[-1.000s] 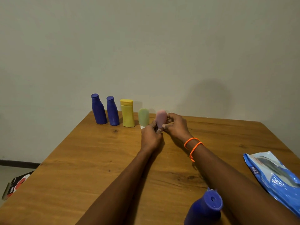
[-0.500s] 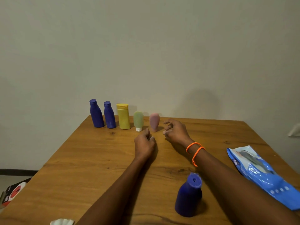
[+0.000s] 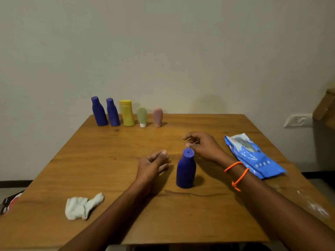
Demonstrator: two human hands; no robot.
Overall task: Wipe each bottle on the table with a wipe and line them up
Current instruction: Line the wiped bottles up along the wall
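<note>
Several bottles stand in a row at the table's far edge: two blue bottles (image 3: 98, 111) (image 3: 112, 112), a yellow bottle (image 3: 126, 113), a green tube (image 3: 142, 116) and a pink tube (image 3: 157, 116). A third blue bottle (image 3: 186, 169) stands alone at mid table. My left hand (image 3: 152, 166) hovers just left of it, fingers loosely curled, holding nothing. My right hand (image 3: 203, 145) is just behind the bottle's cap, fingers loosely curled, empty. A crumpled white wipe (image 3: 81, 205) lies at the near left.
A blue wipes pack (image 3: 253, 156) lies at the right side of the wooden table (image 3: 108, 151). A wall stands right behind the row of bottles. A wall socket (image 3: 297, 120) and wooden furniture (image 3: 324, 109) are at the far right.
Both hands let go of the pink tube, left standing in the row, and drew back toward the lone blue bottle. The view tilted down, bringing the white wipe into sight.
</note>
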